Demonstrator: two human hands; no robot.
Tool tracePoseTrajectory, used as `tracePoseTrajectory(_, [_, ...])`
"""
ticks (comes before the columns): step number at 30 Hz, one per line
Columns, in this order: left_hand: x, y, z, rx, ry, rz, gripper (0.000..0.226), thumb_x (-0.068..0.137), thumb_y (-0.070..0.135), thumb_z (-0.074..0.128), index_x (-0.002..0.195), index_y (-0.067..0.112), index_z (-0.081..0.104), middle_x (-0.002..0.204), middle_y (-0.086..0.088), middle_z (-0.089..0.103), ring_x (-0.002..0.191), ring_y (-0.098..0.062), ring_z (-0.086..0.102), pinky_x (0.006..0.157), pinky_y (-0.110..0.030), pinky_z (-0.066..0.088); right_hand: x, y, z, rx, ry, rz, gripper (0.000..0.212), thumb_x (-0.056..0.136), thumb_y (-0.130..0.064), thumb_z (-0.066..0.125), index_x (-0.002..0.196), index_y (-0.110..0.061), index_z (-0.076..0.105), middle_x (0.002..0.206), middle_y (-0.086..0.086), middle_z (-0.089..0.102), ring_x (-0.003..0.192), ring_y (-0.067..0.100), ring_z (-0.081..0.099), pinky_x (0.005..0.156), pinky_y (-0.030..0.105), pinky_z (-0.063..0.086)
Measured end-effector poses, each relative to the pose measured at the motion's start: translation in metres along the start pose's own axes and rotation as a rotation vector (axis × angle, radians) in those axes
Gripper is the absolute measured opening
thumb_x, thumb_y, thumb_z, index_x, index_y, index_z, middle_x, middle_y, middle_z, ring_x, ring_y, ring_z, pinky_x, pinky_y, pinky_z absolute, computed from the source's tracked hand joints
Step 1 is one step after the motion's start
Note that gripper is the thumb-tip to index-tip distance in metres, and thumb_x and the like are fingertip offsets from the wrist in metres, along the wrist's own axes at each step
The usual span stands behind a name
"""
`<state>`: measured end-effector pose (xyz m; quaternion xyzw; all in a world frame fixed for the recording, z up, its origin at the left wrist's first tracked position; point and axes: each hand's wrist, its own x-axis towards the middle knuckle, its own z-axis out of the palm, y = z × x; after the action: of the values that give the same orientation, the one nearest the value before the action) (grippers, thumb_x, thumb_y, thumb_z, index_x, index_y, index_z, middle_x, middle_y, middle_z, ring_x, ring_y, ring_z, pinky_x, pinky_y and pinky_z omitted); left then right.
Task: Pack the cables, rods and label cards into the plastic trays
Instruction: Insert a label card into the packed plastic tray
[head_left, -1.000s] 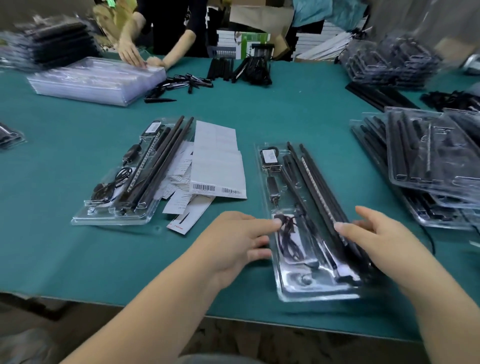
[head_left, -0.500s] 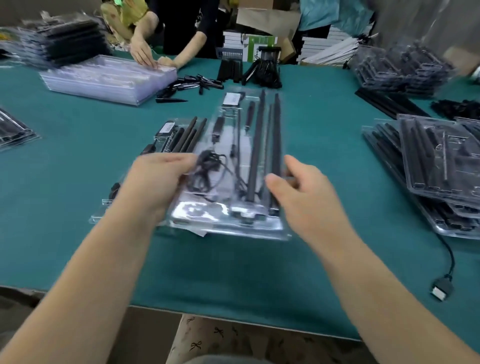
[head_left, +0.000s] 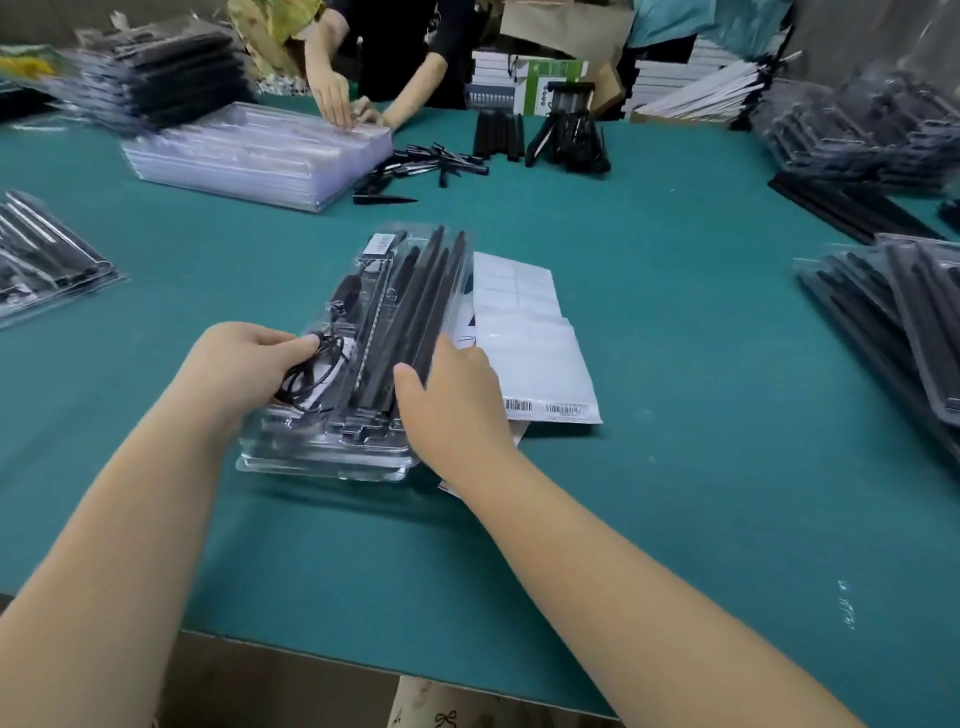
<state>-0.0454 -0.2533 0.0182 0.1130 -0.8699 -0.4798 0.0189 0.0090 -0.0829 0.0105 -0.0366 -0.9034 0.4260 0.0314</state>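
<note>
1. We saw the left hand (head_left: 244, 371) curled on the left edge of the top plastic tray (head_left: 332, 441), thumb pinching beside the coiled cable (head_left: 311, 376).
2. The right hand (head_left: 452, 410) gripped its right edge, thumb on the black rods (head_left: 415, 312).
3. Two trays lay stacked near the green desk (head_left: 675, 322) front edge, white label cards (head_left: 530, 338) just right; bare desk beyond them.
</note>
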Motion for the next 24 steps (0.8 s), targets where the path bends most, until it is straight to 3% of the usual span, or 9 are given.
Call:
tracePoseTrajectory(5, [-0.002, -0.01, 0.0, 0.076, 0.025, -0.002, 0.026, 0.088, 0.035, 0.065, 0.106, 0.017, 0.072, 0.1, -0.002, 0.067, 0.097, -0.023, 0.061, 0.087, -0.034, 0.041, -0.003, 0.0, 0.002, -0.096, -0.018, -0.024, 0.028, 0.098, -0.035, 0.039, 0.101, -0.008, 0.043, 0.099, 0.007, 0.04, 0.094, 0.027, 0.044, 0.072, 0.035, 0.036])
tracePoseTrajectory(9, [-0.005, -0.01, 0.002, 0.161, 0.063, 0.022, 0.024, 0.091, 0.034, 0.06, 0.102, 0.017, 0.073, 0.084, 0.003, 0.065, 0.078, -0.017, 0.059, 0.08, -0.032, 0.039, -0.004, -0.003, 0.004, -0.127, -0.014, -0.041, 0.035, 0.098, -0.036, 0.04, 0.114, -0.004, 0.046, 0.105, 0.012, 0.047, 0.098, 0.03, 0.047, 0.072, 0.036, 0.037])
tracePoseTrajectory(13, [-0.005, -0.008, 0.004, 0.176, 0.062, -0.002, 0.029, 0.093, 0.037, 0.055, 0.107, 0.017, 0.07, 0.078, 0.006, 0.061, 0.08, -0.02, 0.056, 0.078, -0.032, 0.038, -0.006, -0.008, 0.004, -0.113, -0.022, -0.019, 0.041, 0.097, -0.034, 0.041, 0.121, -0.001, 0.044, 0.114, 0.017, 0.049, 0.105, 0.033, 0.046, 0.079, 0.039, 0.039])
tracePoseTrajectory(17, [-0.003, -0.003, 0.004, 0.217, 0.025, -0.033, 0.046, 0.089, 0.055, 0.054, 0.091, 0.011, 0.066, 0.074, 0.007, 0.057, 0.072, -0.018, 0.054, 0.074, -0.034, 0.037, -0.016, -0.009, 0.006, 0.006, -0.053, -0.024, 0.033, 0.092, -0.029, 0.047, 0.11, -0.001, 0.047, 0.112, 0.017, 0.051, 0.105, 0.032, 0.044, 0.082, 0.04, 0.04])
tracePoseTrajectory(24, [-0.002, -0.002, -0.006, 0.174, 0.052, -0.021, 0.044, 0.079, 0.05, 0.07, 0.092, 0.008, 0.072, 0.091, -0.011, 0.067, 0.086, -0.028, 0.059, 0.075, -0.035, 0.041, -0.024, -0.013, 0.02, 0.223, -0.023, -0.068, 0.031, 0.088, -0.03, 0.058, 0.104, -0.005, 0.052, 0.111, 0.01, 0.054, 0.109, 0.028, 0.041, 0.095, 0.043, 0.04])
